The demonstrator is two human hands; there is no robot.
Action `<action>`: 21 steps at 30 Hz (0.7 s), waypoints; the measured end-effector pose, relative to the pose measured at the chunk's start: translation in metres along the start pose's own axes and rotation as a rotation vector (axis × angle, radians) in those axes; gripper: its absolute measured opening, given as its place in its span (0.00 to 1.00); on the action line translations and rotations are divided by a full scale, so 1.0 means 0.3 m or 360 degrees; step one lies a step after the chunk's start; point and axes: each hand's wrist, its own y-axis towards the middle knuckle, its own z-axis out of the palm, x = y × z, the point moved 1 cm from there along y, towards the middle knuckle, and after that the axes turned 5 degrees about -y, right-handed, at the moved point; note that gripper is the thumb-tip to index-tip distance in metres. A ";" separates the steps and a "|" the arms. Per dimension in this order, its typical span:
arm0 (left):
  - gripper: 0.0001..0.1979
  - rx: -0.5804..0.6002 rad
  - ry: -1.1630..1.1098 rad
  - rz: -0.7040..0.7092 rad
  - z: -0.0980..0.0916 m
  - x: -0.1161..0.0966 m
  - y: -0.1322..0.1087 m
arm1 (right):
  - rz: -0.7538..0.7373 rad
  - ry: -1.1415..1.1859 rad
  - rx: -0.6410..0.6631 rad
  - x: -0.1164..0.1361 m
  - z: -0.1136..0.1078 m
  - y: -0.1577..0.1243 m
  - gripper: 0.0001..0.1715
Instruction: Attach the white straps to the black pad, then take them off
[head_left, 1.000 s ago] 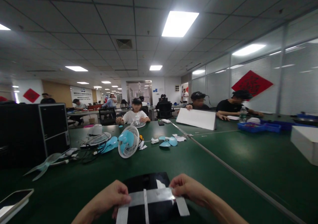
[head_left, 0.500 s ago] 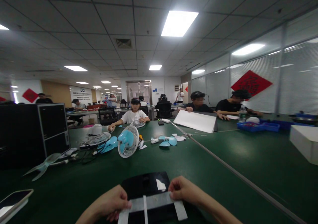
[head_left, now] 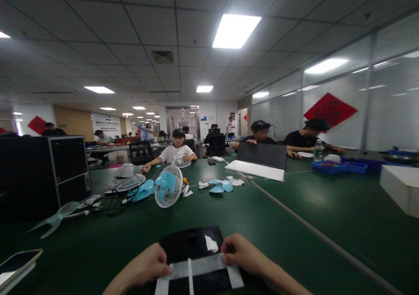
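From the head view, I see the worn camera's person at the green worktop (head_left: 284, 238), with a grey strip (head_left: 206, 264) drawn across a black panel (head_left: 178, 242), low in the middle; the left hand (head_left: 149, 262) has its grip pinched on the strip's left end, and the right hand (head_left: 242, 252) has its grip pinched on the right end; a white scrap (head_left: 211, 243) sits on the panel just beyond the strip, and a narrow white band (head_left: 190, 276) crosses the strip between the hands.

The panel's far edge faces a broad stretch of green reaching to the white-caged fan (head_left: 168, 186) and a loose blue fan blade (head_left: 221, 186); on the right there is room as far as the metal trim (head_left: 317, 227) slanting over the worktop; on the left, well apart from the hand, lies a phone (head_left: 19, 264), cut by the picture's edge.

Against a second ago, the strip sits slightly nearer the person, so more of the scrap shows; across the worktop, the white board (head_left: 257, 169) a co-worker had tilted up has come down low, and a dark board (head_left: 262, 155) now shows standing behind it.
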 end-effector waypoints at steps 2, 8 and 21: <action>0.18 0.0003 0.0029 0.0006 0.000 -0.007 -0.004 | -0.0019 -0.0014 -0.0013 -0.007 0.004 0.003 0.12; 0.13 -0.0092 0.0220 0.0011 0.002 0.007 0.016 | -0.0053 -0.0165 -0.0059 -0.003 0.008 0.006 0.11; 0.09 -0.0142 0.0330 0.0236 0.016 -0.074 -0.044 | -0.0071 -0.0200 -0.0082 0.006 0.006 -0.008 0.13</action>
